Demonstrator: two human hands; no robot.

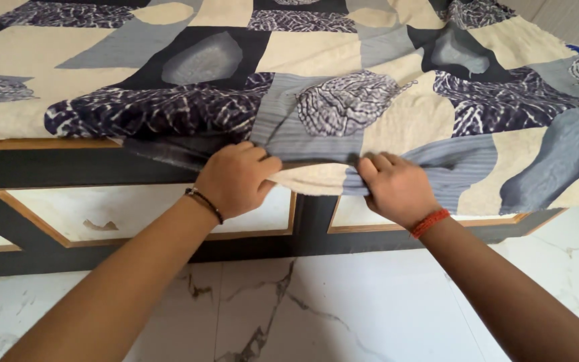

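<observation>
A patterned bedsheet (343,100) in cream, grey and dark blue patches covers the bed, and its edge hangs over the side. My left hand (236,179), with a dark bead bracelet, is closed on the sheet's edge at the bed's side. Close to its right, my right hand (397,189), with a red thread on the wrist, grips the same hanging edge. Between the two hands the cloth is bunched and folded under.
The bed frame (55,167) is dark with wood-trimmed white panels along its side. White marble floor (343,302) with dark veins lies below my arms. The sheet hangs lower over the frame at the right (544,174).
</observation>
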